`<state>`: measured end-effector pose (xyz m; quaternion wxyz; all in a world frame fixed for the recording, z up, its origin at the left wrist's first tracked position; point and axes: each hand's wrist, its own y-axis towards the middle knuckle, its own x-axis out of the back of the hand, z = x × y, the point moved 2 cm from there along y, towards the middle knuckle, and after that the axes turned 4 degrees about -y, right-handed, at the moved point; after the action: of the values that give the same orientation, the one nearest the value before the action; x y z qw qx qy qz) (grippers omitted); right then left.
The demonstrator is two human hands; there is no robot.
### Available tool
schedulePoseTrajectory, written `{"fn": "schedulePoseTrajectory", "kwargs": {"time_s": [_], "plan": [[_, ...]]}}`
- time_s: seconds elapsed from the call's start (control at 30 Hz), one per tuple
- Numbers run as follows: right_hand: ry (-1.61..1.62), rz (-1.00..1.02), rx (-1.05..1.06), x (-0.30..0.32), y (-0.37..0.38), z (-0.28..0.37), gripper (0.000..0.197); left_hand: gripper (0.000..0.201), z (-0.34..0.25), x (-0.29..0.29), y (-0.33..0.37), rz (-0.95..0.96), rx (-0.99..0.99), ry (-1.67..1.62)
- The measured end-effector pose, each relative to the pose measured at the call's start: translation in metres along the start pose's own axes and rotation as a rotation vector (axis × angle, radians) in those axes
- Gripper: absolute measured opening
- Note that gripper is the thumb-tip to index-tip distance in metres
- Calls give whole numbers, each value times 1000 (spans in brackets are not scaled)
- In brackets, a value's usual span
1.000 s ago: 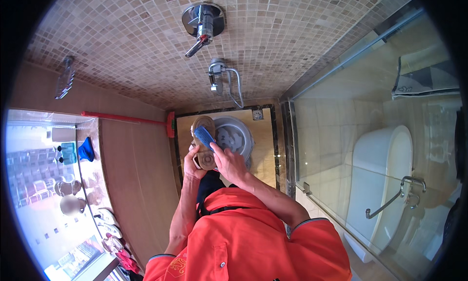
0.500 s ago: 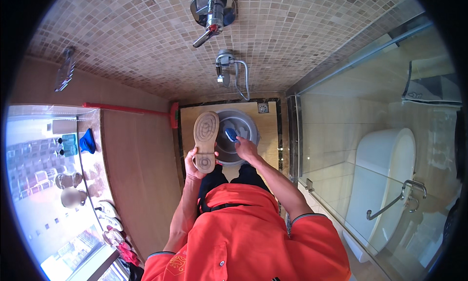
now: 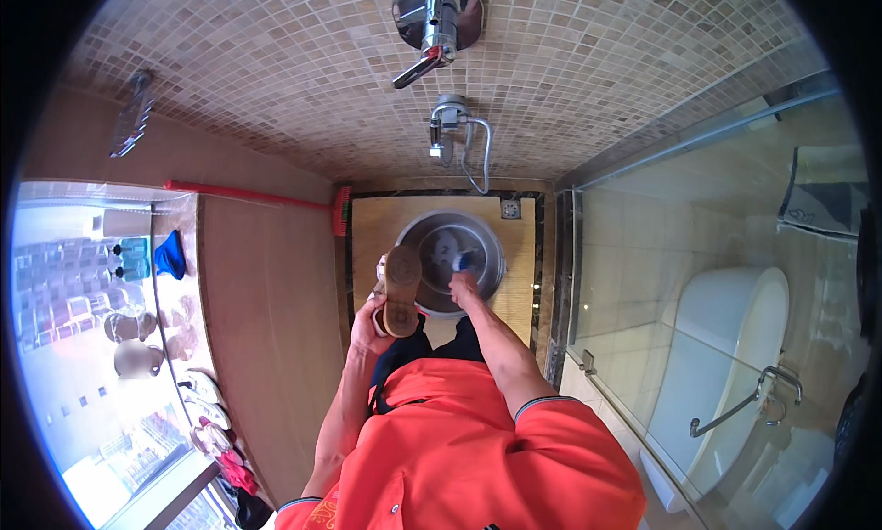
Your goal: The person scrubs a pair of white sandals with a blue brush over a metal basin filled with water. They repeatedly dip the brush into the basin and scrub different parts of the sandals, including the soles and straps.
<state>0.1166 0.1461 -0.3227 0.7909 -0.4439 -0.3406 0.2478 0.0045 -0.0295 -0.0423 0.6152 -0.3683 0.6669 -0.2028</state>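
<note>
My left hand grips a shoe by its heel end, with the tan patterned sole turned up and its light upper showing along the left side. The shoe sits over the left rim of a round grey basin on the floor. Closed around a small blue brush, my right hand is above the basin's near right part. The brush is slightly blurred, and a gap separates it from the shoe. Pale patches show inside the basin.
A red broom leans along the left wall. Ahead are a metal tap and a shower hose. A floor drain lies behind the basin. Glass separates a white bathtub at right. Several shoes line the left ledge.
My left hand has tilted the shoe, so its light upper shows along the side. My right hand has lowered the brush toward me over the basin. The whole view has shifted slightly.
</note>
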Motion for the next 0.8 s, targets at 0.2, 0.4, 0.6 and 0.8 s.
{"fn": "schedulePoseTrajectory", "kwargs": {"time_s": [0.2,0.4,0.6,0.8], "plan": [[100,160,85,23,-58,41,26,57,19,14,0,-16,-5,-38],[-197,-168,470,33,-7,-2,34,55,21,16,27,9,104,-22],[-345,-303,651,63,-68,22,40,53,20,19,39,-18,137,-124],[-165,15,784,109,-189,67,43,51,22,11,42,11,154,-88]]}}
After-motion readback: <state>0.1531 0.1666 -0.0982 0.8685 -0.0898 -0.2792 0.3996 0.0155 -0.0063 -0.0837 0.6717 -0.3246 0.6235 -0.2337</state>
